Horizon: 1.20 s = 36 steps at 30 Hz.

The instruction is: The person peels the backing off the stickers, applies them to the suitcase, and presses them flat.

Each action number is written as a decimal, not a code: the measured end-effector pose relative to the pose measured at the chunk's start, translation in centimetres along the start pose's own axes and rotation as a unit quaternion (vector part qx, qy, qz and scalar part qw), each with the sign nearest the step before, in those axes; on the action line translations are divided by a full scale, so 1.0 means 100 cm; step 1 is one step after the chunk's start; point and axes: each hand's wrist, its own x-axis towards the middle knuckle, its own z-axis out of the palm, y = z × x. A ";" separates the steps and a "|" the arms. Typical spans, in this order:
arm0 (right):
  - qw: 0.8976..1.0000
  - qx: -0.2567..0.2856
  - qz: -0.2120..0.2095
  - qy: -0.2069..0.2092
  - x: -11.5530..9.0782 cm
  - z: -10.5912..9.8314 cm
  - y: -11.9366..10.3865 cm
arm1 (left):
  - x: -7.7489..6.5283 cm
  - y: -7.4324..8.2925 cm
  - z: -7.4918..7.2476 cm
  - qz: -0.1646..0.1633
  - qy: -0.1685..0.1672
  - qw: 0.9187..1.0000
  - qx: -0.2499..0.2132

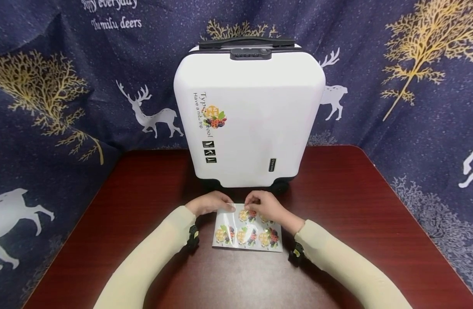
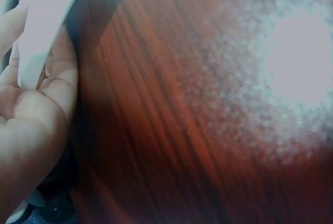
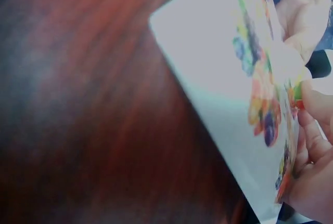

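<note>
A white sheet of fruit stickers (image 1: 225,219) is held up over the table before the suitcase. My left hand (image 1: 210,203) grips its upper left corner, thumb on the printed face. In the left wrist view, the sheet (image 2: 49,21) lies between the thumb and the curled fingers of that hand (image 2: 36,125). My right hand (image 1: 270,208) pinches at a fruit sticker (image 1: 243,216) in the upper row. The right wrist view shows a green and red bit of sticker (image 3: 298,93) at the fingertips of that hand (image 3: 315,177); how far it is peeled I cannot tell.
A white suitcase (image 1: 256,124) with a black handle stands upright at the back of the dark red table (image 1: 144,206). One fruit sticker (image 1: 215,116) is on its front, over printed lettering. A dark blue cloth with deer and trees (image 1: 151,64) hangs behind.
</note>
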 end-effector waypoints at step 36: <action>0.999 0.020 0.034 -0.015 -0.003 -0.010 0.008 | -0.004 0.003 0.001 0.004 0.009 0.999 0.036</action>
